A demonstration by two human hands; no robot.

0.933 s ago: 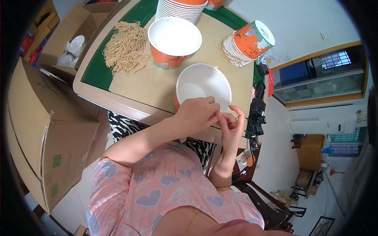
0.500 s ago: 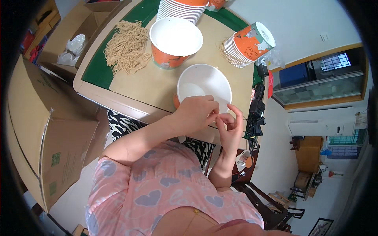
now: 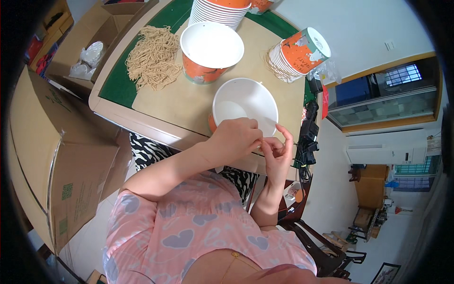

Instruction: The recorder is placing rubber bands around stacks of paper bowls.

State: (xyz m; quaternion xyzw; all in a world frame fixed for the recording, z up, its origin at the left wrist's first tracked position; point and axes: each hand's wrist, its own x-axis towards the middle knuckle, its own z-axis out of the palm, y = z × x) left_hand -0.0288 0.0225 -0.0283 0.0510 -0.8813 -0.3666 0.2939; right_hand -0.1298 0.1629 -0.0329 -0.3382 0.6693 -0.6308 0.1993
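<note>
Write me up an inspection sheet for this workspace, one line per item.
Surface: table with green cover under a beige sheet.
Job's things: near bucket, mouth up, white inside; orange bucket beyond it; tan string pile to the left; back stack and right stack of buckets, tan strings at the right one's rims.
Clutter: clear plastic bag beside the right stack.
Hands: left hand and right hand bring their fingers together by the near bucket's rim; anything pinched is too small to tell.
Cables: black adapters and cords bunched along the right edge.
Surroundings: cardboard boxes left, dark chair right.
</note>
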